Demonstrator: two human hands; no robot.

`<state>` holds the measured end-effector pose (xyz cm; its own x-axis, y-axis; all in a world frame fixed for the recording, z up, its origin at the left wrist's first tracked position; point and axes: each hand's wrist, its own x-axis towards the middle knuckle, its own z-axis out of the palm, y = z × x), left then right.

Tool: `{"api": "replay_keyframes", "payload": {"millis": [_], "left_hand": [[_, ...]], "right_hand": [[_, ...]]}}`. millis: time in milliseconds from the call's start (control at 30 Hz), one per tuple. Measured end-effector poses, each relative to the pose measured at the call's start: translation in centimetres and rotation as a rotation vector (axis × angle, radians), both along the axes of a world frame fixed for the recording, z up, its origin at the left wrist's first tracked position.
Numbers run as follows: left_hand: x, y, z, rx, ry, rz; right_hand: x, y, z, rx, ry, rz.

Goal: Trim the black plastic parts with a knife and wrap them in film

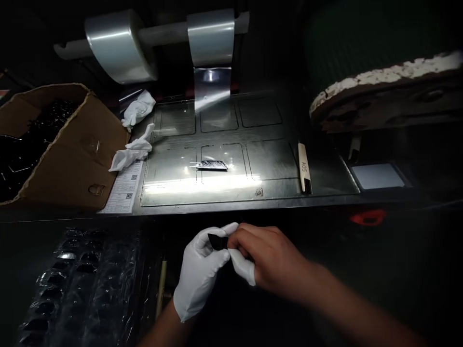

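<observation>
In front of the bench edge, both my hands meet around a small flat black piece (217, 242). My left hand (202, 267), in a white glove, is closed with the piece held between thumb and fingers. From the other side my right hand (267, 255) pinches the piece's right end; it is bare except for white covers on some fingers. The piece's right part is hidden by those fingers. Beyond the hands, a dark, shiny wrapped piece (212, 165) lies on the glass-like mat (173, 185). A beige-handled cutter (304, 168) marked A05 rests at the mat's right.
A cardboard box (87, 140) with dark pieces stands left, beside crumpled white gloves (135, 149) and a printed sheet (121, 193). Clear film rolls (112, 46) hang on a bar behind. A clear plastic tray (97, 284) with black pieces sits lower left. A red object (368, 218) lies right.
</observation>
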<state>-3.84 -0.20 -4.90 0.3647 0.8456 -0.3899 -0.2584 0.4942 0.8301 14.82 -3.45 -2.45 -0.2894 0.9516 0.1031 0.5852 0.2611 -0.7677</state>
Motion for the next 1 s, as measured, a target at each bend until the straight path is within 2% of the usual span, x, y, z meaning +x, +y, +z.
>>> {"api": "replay_keyframes", "payload": {"millis": [133,200,267,367,467,500,633,733,833,933,1000], "left_hand": [[-0.2,0.5,0.4,-0.031,-0.006,-0.018],[-0.6,0.9,0.9,-0.011,0.026,-0.004],[-1.3,1.5,1.6,0.078,0.164,-0.057],[-2.6,3.7,2.9,0.373,0.356,-0.189],[-2.9,7.8,5.0,0.868,0.621,-0.218],[-2.6,9.5,5.7,1.012,0.727,-0.268],[0.2,15.7,7.9,1.325,1.123,-0.52],[2.5,18.5,8.3,1.512,1.314,-0.741],[3.8,19.7,8.2,1.62,1.413,-0.91],[4.0,19.6,8.1,1.72,1.476,-0.931],[3.7,18.8,8.1,1.77,1.503,-0.907]], "right_hand": [[0.5,1.4,1.2,0.043,-0.002,0.04],[1.8,2.8,2.6,0.059,0.001,0.005],[3.6,4.9,4.4,0.089,-0.046,-0.058],[6.0,8.5,7.2,0.155,-0.199,-0.154],[7.1,11.3,9.2,0.205,-0.296,-0.209],[7.2,11.8,9.5,0.215,-0.306,-0.217],[7.2,11.8,9.0,0.208,-0.274,-0.218],[7.6,10.5,7.5,0.192,-0.215,-0.218],[8.6,8.8,6.3,0.18,-0.172,-0.259],[9.7,7.1,5.8,0.16,-0.14,-0.299],[10.3,6.1,5.7,0.151,-0.128,-0.318]]}}
